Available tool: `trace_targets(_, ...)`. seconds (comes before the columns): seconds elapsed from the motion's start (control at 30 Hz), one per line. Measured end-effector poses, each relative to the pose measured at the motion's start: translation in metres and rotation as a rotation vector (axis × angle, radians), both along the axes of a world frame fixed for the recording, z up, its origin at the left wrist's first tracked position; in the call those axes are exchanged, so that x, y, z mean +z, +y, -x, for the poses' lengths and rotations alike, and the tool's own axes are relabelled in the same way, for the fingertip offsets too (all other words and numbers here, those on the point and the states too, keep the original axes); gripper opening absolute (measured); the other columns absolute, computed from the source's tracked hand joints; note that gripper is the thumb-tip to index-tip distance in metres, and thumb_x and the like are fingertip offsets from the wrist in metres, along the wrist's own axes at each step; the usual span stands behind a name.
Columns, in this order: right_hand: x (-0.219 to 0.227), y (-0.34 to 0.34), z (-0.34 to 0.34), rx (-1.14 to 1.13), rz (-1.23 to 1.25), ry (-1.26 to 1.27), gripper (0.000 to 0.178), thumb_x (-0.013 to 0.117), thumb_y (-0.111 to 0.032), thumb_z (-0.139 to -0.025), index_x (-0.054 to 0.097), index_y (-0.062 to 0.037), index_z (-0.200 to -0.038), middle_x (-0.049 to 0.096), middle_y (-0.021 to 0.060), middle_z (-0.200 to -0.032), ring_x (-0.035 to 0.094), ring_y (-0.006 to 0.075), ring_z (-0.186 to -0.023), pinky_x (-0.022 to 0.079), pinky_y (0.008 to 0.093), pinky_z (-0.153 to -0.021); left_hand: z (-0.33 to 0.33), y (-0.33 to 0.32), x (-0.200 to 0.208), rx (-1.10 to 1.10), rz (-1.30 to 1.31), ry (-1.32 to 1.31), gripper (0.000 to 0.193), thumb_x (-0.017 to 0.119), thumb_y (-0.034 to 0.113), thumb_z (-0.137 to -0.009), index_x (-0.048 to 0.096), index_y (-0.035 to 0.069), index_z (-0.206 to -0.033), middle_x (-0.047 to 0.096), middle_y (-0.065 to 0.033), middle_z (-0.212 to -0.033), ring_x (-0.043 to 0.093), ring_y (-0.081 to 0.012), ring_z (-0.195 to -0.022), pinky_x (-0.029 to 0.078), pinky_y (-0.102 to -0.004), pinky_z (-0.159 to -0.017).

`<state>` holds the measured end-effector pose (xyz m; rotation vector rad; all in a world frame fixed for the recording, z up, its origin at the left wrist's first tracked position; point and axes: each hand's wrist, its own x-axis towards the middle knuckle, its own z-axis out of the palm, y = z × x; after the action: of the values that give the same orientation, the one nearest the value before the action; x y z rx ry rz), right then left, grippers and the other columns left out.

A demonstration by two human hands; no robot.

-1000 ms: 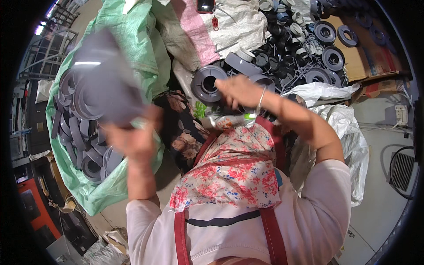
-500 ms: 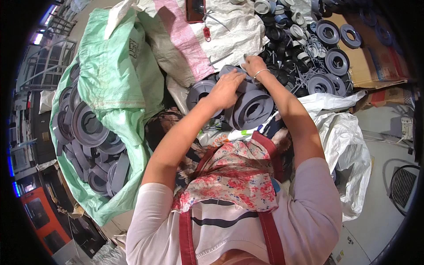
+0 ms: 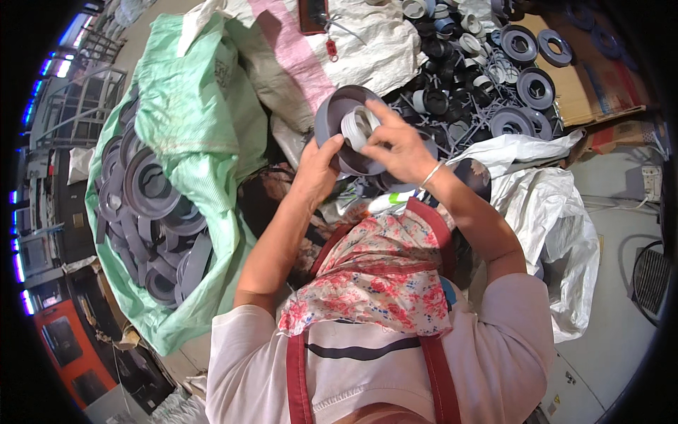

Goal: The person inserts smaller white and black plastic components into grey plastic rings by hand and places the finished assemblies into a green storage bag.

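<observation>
My left hand (image 3: 316, 168) grips the near left side of a grey round plastic cup-shaped part (image 3: 342, 103), its thumb on the rim. The part is tilted, so its hollow shows. A white ribbed plastic ring (image 3: 357, 128) sits inside the hollow, toward its right side. Over the ring's right edge is my right hand (image 3: 404, 147), with the index finger raised and the thumb and other fingers pinched at the ring. Part of the ring is hidden behind these fingers. Another grey round part (image 3: 424, 152) lies under my right hand, mostly covered.
On the left stands a green woven sack (image 3: 185, 141) full of grey rings (image 3: 150, 182). Black and white small parts (image 3: 452, 85) are heaped beyond my right hand, beside grey rings (image 3: 534, 88) and cardboard (image 3: 593, 85). A white sack (image 3: 374, 49) lies ahead; white plastic sheeting (image 3: 544, 212) hangs at right.
Both hands were low over the grey parts. My left hand has drawn back with one grey part lifted and tilted. My right hand has come nearer, and a white ring now shows in the part.
</observation>
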<state>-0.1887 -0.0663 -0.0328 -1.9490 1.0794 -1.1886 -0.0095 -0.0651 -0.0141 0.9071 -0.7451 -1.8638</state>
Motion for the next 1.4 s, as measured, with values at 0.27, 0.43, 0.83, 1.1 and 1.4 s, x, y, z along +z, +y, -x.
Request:
trace_targets(0.27, 0.039, 0.024, -0.033, 0.126, 0.01, 0.439, 0.069, 0.073, -0.015, -0.06, 0.04, 0.0017, -0.118, 0.043, 0.0188, -0.104, 0.043, 0.0355, -0.101, 0.04, 0.0379, -0.088, -0.043, 0.053, 0.02, -0.049, 0.003, -0.098, 0.045, 0.056, 0.024, -0.085, 0.043, -0.002, -0.119, 0.055, -0.0101, -0.111, 0.056, -0.0181, -0.097, 0.047, -0.0342, -0.086)
trace_targets(0.43, 0.049, 0.035, -0.03, 0.37, 0.174, 0.666, 0.069, 0.074, -0.012, -0.055, 0.041, -0.0012, -0.115, 0.041, 0.0169, -0.107, 0.043, 0.0339, -0.101, 0.043, 0.0377, -0.084, -0.057, 0.058, 0.03, -0.19, -0.078, -0.077, 0.048, 0.058, 0.026, -0.083, 0.044, -0.004, -0.118, 0.055, -0.0101, -0.11, 0.056, -0.0181, -0.098, 0.047, -0.0341, -0.086)
trace_targets(0.83, 0.045, 0.031, -0.026, 0.28, -0.749, 0.132, 0.078, 0.064, -0.046, -0.071, 0.04, 0.0134, -0.116, 0.058, 0.0296, -0.086, 0.062, 0.0348, -0.068, 0.052, 0.0339, -0.066, -0.045, 0.078, 0.037, 0.025, 0.182, -0.19, 0.055, 0.063, 0.015, -0.081, 0.036, -0.001, -0.125, 0.05, -0.0095, -0.114, 0.049, -0.0154, -0.102, 0.04, -0.0306, -0.09)
trace_targets(1.1, 0.02, 0.003, -0.029, 0.286, -0.845, -0.153, 0.07, 0.053, -0.055, -0.079, 0.051, 0.009, -0.106, 0.059, 0.0277, -0.089, 0.063, 0.0318, -0.078, 0.053, 0.0368, -0.064, -0.089, 0.071, 0.115, 0.363, 0.434, -1.063, 0.065, 0.069, 0.008, -0.071, 0.036, -0.003, -0.126, 0.043, -0.014, -0.12, 0.044, -0.0216, -0.109, 0.037, -0.0341, -0.092)
trace_targets(1.4, -0.115, -0.122, 0.107, -0.496, -0.632, 0.955, 0.09, 0.072, -0.015, -0.062, 0.024, -0.0187, -0.137, 0.022, 0.0263, -0.138, 0.031, 0.043, -0.123, 0.034, 0.0439, -0.1, -0.034, 0.006, 0.041, 0.058, 0.503, -1.036, 0.038, 0.062, 0.005, -0.078, 0.053, 0.002, -0.115, 0.059, -0.0078, -0.108, 0.055, -0.0142, -0.095, 0.045, -0.0275, -0.082)
